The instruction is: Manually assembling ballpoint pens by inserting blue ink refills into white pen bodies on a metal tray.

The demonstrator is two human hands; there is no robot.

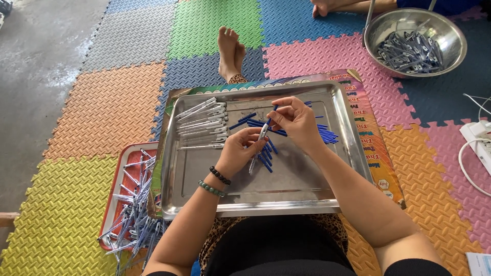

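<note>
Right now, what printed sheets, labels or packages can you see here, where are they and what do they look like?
Printed board: under the steel tray, showing along its right and top edges; flat, pink and orange with rows of lettering.
White printed sheet: bottom right corner on the mat, only partly in view.
No screens or boxes show.

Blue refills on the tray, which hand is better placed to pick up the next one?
Probably the right hand: the loose blue refills lie just beside and under it on the steel tray, and it pinches only a thin blue piece. The left hand is occupied holding the pen barrel.
</note>
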